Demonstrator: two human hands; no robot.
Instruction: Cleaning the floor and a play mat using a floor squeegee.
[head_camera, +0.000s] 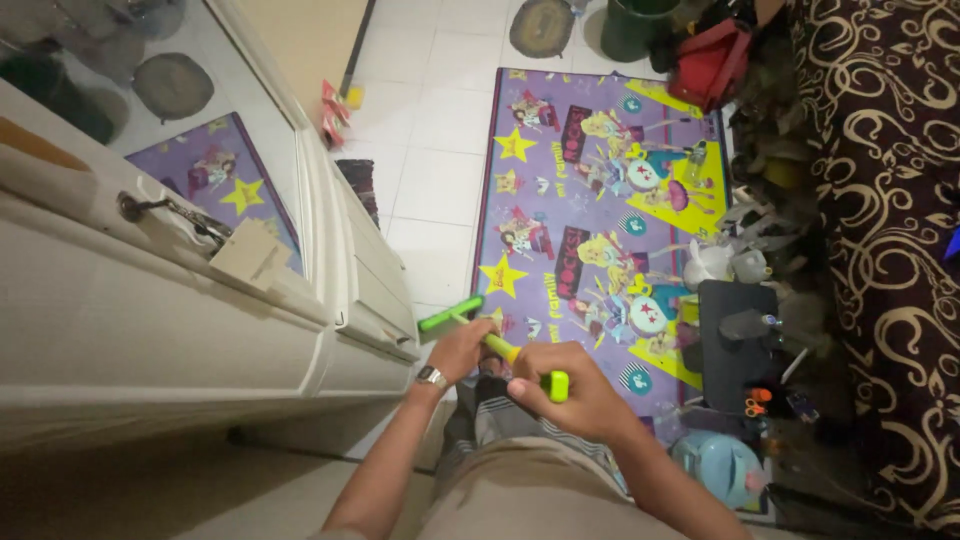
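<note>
My left hand (458, 350), with a wristwatch on the wrist, grips the yellow-green shaft of a tool just below its bright green crosswise head (450, 314). My right hand (565, 392) is closed round the lower end of the same shaft, where a green cap (556, 385) sticks out. The tool is held at an angle in front of my body, beside a white cabinet (200, 330) on my left.
The cabinet has a mirrored door with a metal handle (170, 215). A purple cartoon mat (590, 200) covers the tiled floor ahead. Clutter lies at right: a dark tray (735, 340), orange scissors (757, 402), a light blue container (715, 465), red bag (710, 60), patterned dark fabric (890, 230).
</note>
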